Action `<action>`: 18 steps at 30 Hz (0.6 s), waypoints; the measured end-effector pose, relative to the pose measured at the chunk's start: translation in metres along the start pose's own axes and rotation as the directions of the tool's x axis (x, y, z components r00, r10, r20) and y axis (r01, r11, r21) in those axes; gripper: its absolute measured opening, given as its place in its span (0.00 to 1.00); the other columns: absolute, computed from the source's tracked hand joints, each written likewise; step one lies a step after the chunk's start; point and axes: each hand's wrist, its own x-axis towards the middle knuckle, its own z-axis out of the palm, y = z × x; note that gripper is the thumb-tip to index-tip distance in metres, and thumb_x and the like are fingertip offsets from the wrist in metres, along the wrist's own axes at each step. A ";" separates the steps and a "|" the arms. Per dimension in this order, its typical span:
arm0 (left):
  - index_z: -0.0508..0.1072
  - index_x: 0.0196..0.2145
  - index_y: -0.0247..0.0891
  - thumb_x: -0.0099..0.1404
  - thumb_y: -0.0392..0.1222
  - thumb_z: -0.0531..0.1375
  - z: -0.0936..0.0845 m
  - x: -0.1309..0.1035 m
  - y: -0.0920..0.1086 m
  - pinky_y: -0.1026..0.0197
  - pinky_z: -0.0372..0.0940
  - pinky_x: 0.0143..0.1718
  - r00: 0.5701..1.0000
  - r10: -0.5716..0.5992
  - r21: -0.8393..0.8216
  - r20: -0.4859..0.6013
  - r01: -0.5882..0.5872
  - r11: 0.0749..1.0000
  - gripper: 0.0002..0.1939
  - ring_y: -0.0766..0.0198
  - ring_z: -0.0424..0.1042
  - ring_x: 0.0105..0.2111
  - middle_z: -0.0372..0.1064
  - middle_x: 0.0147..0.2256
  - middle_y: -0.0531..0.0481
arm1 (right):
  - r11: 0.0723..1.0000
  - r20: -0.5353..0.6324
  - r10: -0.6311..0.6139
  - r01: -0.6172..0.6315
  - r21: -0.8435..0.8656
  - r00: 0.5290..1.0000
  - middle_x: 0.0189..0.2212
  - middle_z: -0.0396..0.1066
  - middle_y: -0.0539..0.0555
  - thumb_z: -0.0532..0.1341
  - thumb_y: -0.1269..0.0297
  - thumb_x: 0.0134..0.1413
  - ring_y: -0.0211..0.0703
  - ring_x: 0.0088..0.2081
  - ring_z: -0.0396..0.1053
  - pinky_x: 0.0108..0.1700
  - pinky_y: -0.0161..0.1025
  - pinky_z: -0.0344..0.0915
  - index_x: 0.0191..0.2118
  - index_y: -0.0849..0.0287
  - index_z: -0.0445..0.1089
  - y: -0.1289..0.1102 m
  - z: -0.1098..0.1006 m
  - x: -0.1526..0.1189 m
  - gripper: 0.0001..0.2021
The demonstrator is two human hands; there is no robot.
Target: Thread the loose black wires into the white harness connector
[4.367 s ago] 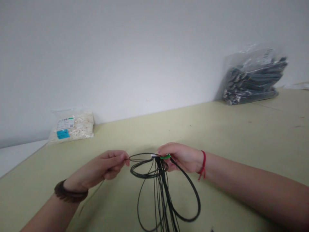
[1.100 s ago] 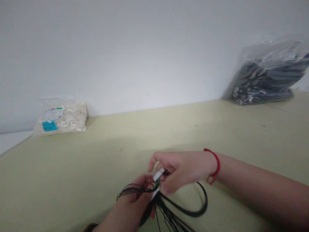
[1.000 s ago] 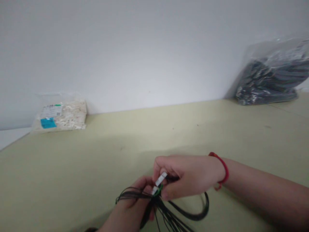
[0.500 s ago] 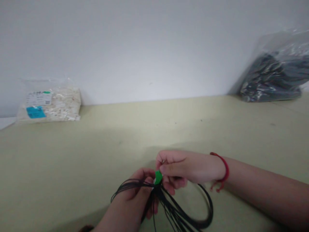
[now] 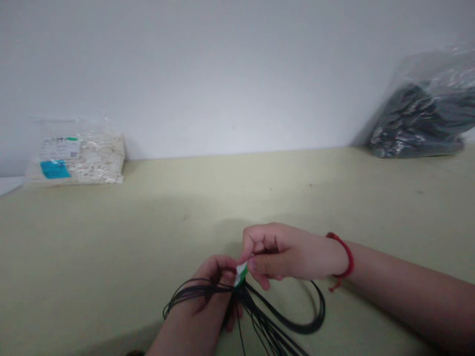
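A bundle of thin black cables (image 5: 293,324) lies at the bottom centre, looped to the right and fanning toward the lower edge. My left hand (image 5: 211,291) is closed on the bundle near its gathered point, with some strands passing over the wrist. At that point sits a small green and white piece (image 5: 241,274), perhaps a tag or tape. My right hand (image 5: 282,252), with a red string bracelet on the wrist, pinches the upper right edge of this piece between thumb and forefinger.
A clear bag of small cream-coloured parts (image 5: 100,158) with a white and blue label rests at the back left against the wall (image 5: 233,74). At the back right is a clear bag of black items (image 5: 415,123). Both are on the pale yellow-green table (image 5: 111,237).
My right hand has risen slightly and its fingers have curled. The green piece has tilted, now showing a white side. The cable strands at the left have shifted a little outward.
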 end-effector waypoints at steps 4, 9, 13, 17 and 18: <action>0.69 0.31 0.42 0.51 0.55 0.57 0.001 -0.003 0.005 0.74 0.57 0.24 1.000 -0.005 -0.073 0.001 0.005 0.997 0.16 0.73 0.62 0.25 0.65 0.24 0.53 | 1.000 0.003 -0.008 0.008 0.022 1.000 0.22 0.62 0.49 0.53 0.69 0.56 0.27 0.19 0.52 0.19 0.27 0.48 0.36 0.66 0.58 -0.001 0.000 -0.001 0.04; 0.70 0.32 0.41 0.52 0.52 0.57 0.002 -0.003 0.008 0.74 0.62 0.29 0.999 0.014 -0.141 0.038 -0.009 0.990 0.13 0.71 0.67 0.30 0.70 0.30 0.53 | 0.995 -0.004 -0.015 0.015 -0.100 1.000 0.22 0.62 0.49 0.53 0.69 0.56 0.28 0.20 0.52 0.21 0.28 0.48 0.36 0.66 0.59 0.000 0.005 -0.001 0.05; 0.72 0.25 0.40 0.47 0.44 0.65 0.006 -0.001 0.007 0.71 0.64 0.32 0.997 0.063 -0.308 0.034 -0.050 0.950 0.07 0.70 0.69 0.28 0.73 0.27 0.53 | 0.994 0.014 -0.034 0.036 -0.104 0.999 0.22 0.63 0.50 0.52 0.70 0.57 0.28 0.22 0.57 0.23 0.26 0.52 0.37 0.67 0.61 -0.001 0.007 0.002 0.05; 0.73 0.32 0.41 0.46 0.40 0.64 0.009 -0.002 0.011 0.71 0.65 0.32 0.997 0.025 -0.411 -0.074 -0.053 0.910 0.12 0.68 0.71 0.32 0.74 0.32 0.50 | 0.818 -0.231 -0.139 -0.020 -0.575 0.963 0.30 0.67 0.51 0.55 0.63 0.56 0.31 0.29 0.63 0.30 0.30 0.57 0.40 0.62 0.65 -0.031 0.010 -0.007 0.09; 0.72 0.36 0.41 0.48 0.40 0.63 0.009 -0.002 0.012 0.71 0.66 0.33 0.997 -0.002 -0.439 -0.081 -0.034 0.898 0.14 0.68 0.71 0.34 0.74 0.35 0.49 | 0.694 -0.324 -0.230 -0.079 -0.715 0.918 0.31 0.67 0.51 0.55 0.61 0.56 0.32 0.31 0.63 0.32 0.31 0.57 0.38 0.61 0.66 -0.042 0.013 -0.013 0.09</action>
